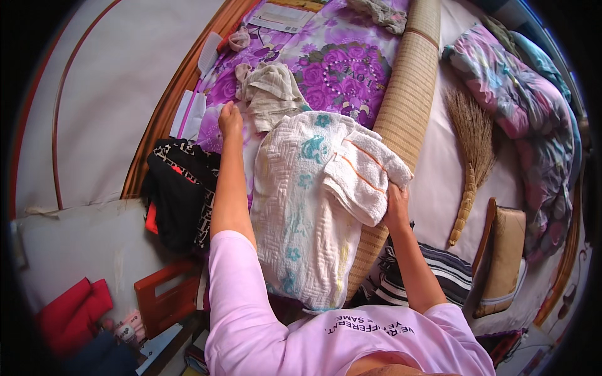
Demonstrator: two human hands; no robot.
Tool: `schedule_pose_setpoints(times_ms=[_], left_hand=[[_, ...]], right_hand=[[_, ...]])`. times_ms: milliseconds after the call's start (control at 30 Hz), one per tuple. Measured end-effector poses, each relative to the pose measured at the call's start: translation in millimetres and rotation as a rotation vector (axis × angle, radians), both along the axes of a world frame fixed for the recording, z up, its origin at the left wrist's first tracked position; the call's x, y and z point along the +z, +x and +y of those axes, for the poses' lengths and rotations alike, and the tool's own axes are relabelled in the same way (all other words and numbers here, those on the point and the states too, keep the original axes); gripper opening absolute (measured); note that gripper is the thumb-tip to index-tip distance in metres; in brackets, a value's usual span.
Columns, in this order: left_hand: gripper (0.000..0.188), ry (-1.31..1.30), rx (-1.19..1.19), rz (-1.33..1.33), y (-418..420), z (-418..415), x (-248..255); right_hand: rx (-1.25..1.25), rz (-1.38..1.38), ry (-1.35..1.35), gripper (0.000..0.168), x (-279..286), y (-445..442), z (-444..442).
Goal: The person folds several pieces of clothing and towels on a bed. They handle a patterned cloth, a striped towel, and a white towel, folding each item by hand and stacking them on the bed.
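My right hand (398, 204) grips the edge of a small folded white towel with orange stripes (364, 171). That towel lies over the upper right part of a larger white towel with teal patterns (294, 211), spread before me. My left hand (230, 120) is to the left, raised near a crumpled grey-beige cloth (273, 91) on the purple floral bedding (355, 70). Nothing shows in its grasp; how far its fingers are apart is hard to see.
A rolled woven mat (407, 89) runs along the right side, with a straw broom (470, 155) and a rumpled floral quilt (522, 103) beyond. Black clothing (181, 202) lies at left, near a pink-handled fly swatter (190, 103). A striped cloth (442, 268) and brown pillow (503, 258) sit lower right.
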State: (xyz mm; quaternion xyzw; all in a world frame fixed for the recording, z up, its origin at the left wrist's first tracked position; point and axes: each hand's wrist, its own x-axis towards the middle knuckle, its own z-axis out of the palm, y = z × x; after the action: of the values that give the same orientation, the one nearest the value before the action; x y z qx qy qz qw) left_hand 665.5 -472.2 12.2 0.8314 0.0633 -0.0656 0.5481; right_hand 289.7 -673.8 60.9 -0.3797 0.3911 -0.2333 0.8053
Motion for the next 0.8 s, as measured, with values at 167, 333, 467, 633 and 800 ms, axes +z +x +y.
schedule_pose_setpoints(times_ms=[167, 333, 467, 633, 800], left_hand=[[0.029, 0.152, -0.034, -0.081, 39, -13, -20], [0.029, 0.173, -0.069, -0.153, 69, -14, -42], [0.031, 0.290, -0.107, -0.165, 80, -27, -40], [0.025, 0.258, -0.111, -0.140, 99, -27, -45], [0.018, -0.042, 0.040, -0.516, 127, -37, -30]], right_hand=[[-0.019, 0.072, 0.018, 0.018, -13, -7, -3], [0.091, 0.151, -0.499, 0.022, 18, 16, -18], [0.123, 0.424, -1.138, 0.026, -10, 47, -60], [0.115, 0.568, -1.510, 0.029, -54, 49, -88], [0.136, 0.527, -1.463, 0.032, -59, 46, -91]])
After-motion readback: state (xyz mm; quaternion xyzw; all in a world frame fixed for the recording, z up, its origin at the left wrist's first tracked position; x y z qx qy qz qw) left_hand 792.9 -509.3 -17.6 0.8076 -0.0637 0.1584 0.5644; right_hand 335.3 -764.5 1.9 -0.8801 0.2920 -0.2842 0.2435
